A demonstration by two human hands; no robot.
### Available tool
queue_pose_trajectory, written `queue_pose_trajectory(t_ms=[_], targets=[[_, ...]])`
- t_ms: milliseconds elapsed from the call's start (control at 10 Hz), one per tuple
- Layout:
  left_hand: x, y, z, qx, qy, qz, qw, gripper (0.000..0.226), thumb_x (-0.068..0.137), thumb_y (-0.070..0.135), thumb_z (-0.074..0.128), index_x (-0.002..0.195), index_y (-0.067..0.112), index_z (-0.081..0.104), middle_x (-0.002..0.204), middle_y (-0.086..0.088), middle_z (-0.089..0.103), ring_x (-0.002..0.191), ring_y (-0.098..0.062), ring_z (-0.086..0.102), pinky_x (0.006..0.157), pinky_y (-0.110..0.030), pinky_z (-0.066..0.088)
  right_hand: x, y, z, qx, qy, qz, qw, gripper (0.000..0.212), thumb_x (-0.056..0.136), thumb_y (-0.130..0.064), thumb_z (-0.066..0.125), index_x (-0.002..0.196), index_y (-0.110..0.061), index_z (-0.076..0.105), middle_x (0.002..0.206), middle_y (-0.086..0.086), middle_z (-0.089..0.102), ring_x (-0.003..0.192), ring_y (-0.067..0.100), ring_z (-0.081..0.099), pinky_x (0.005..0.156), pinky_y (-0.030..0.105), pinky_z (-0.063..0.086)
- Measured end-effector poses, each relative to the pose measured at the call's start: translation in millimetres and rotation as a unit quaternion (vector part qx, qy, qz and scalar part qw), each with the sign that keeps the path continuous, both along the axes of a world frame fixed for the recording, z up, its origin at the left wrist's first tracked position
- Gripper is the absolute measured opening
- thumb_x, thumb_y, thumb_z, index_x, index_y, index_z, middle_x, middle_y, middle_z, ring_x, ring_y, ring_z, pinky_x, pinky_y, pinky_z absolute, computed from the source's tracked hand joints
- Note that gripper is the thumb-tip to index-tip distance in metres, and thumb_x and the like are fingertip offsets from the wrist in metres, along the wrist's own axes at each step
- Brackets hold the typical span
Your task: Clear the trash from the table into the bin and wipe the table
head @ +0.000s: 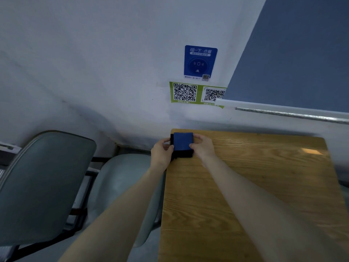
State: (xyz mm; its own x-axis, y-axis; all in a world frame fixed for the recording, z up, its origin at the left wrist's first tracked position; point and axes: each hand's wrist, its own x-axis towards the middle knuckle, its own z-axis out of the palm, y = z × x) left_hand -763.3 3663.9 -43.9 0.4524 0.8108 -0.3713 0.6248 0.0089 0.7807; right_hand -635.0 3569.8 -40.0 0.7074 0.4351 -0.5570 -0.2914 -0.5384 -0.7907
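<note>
White-painted wall (113,63) fills the upper half of the view, with a blue panel (302,53) at the right. Below it a wood-grain counter (245,186) runs from the near edge up to the wall, and two grey-green chairs (43,186) stand to its left. On the wall are a green QR-code sticker (186,92) and, above it, a blue payment sticker (200,62). At the counter's far left corner lies a folded blue cloth (183,141) with a dark underlayer, its slightly longer side running toward the wall. The left hand (162,153) grips its left edge and the right hand (203,146) its right edge, fingers curled on the fabric.
</note>
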Motion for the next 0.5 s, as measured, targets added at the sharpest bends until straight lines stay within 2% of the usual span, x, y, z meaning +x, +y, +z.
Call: queue_pose_trajectory(t_ms=[100,200,300,400,500], targets=[[-3.5,-2.7,3.7,-0.008,-0.001,0.001,1.000,0.037,0.097,0.019,0.062,0.133,0.016,0.058,0.100,0.005,0.065,0.084,-0.001,0.059,0.067,-0.013,0.047,-3.2,-5.3,0.4,-0.011,0.005,-0.002,1.000,0.053,0.088,0.000,0.067,0.137,-0.015,0.055,0.122,0.009,0.065,0.108,0.022,0.064,0.093,0.043,0.057],[-9.1,-8.0,11.0,-0.014,-0.005,0.012,1.000,0.040,0.098,0.021,0.061,0.137,0.016,0.054,0.105,0.005,0.063,0.084,0.001,0.057,0.064,-0.010,0.043,-6.4,-15.2,4.4,-0.022,0.020,0.003,1.000,0.051,0.089,-0.005,0.067,0.138,-0.015,0.053,0.125,0.008,0.063,0.103,0.020,0.064,0.087,0.038,0.059],[-14.5,-15.1,25.4,-0.020,-0.014,0.019,1.000,0.040,0.099,0.023,0.059,0.138,0.014,0.054,0.106,0.005,0.061,0.093,-0.006,0.058,0.075,-0.017,0.047,-10.1,-24.6,11.9,-0.029,0.031,0.008,0.999,0.049,0.091,-0.008,0.066,0.137,-0.018,0.052,0.122,0.004,0.060,0.091,0.013,0.062,0.077,0.030,0.060],[-22.0,-26.9,38.3,-0.010,-0.015,0.017,1.000,0.038,0.100,0.025,0.057,0.135,0.012,0.055,0.107,0.003,0.060,0.095,-0.009,0.056,0.081,-0.024,0.047,-16.7,-36.8,23.6,-0.029,0.042,0.005,0.999,0.043,0.091,-0.015,0.066,0.133,-0.020,0.054,0.113,0.001,0.058,0.079,0.006,0.055,0.074,0.031,0.058],[-26.1,-41.6,50.0,0.005,-0.010,0.015,1.000,0.035,0.100,0.026,0.057,0.131,0.011,0.058,0.113,-0.002,0.065,0.095,-0.009,0.056,0.082,-0.024,0.045,-20.1,-51.0,32.4,-0.018,0.034,0.003,0.999,0.038,0.091,-0.018,0.064,0.129,-0.020,0.056,0.110,0.001,0.057,0.082,0.007,0.055,0.077,0.033,0.057]])
